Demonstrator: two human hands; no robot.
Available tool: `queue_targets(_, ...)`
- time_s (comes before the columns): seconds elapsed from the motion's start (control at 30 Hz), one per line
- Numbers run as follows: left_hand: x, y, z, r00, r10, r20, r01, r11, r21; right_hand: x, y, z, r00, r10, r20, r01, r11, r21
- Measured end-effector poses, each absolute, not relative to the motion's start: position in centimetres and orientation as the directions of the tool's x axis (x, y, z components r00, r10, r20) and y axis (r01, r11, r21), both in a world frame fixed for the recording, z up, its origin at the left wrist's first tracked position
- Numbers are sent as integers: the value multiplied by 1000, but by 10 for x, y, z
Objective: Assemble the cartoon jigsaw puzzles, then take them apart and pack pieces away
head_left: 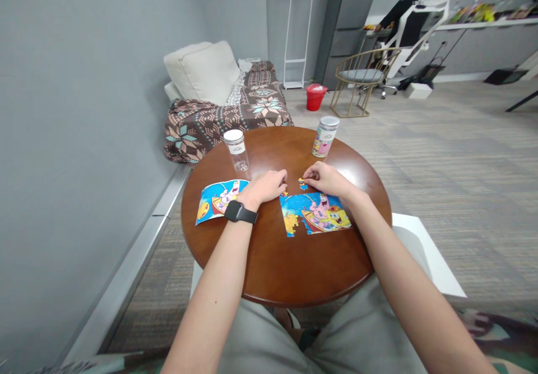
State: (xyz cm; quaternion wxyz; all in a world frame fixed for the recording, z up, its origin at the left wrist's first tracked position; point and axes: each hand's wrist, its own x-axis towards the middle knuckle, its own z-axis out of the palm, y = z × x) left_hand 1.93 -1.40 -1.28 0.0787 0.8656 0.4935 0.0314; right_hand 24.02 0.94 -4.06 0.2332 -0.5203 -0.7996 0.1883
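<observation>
A jigsaw puzzle with a cartoon fishing picture lies mostly assembled on the round table, with a gap along its lower edge. My right hand is closed above it, thumb and fingertips pinching a small puzzle piece. My left hand, a black watch on its wrist, has curled fingers beyond the puzzle's upper left corner. A loose piece shows just below those fingers; whether they hold anything is hidden. Partly under my left wrist lies a reference picture of the same scene, its edges curling up.
A clear jar with a white lid stands at the back left of the brown table. A picture-wrapped jar stands at the back right. Beyond are a covered sofa, a red bin, a gold chair and a person in dark clothing.
</observation>
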Motion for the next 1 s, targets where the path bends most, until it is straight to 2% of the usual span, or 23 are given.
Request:
queue_targets(0.33,20,-16,-8,507,861,-38,849,-492,192,236,3,-37,-355,920,166,762,388,-519)
queue_targets(0.8,20,-15,-7,546,838,-3,812,-528,250,229,-1,-30,-391,896,213,512,404,-758)
queue_targets(1.0,19,-14,-8,552,834,0,809,-535,242,226,-6,-25,-501,856,126,420,368,-830)
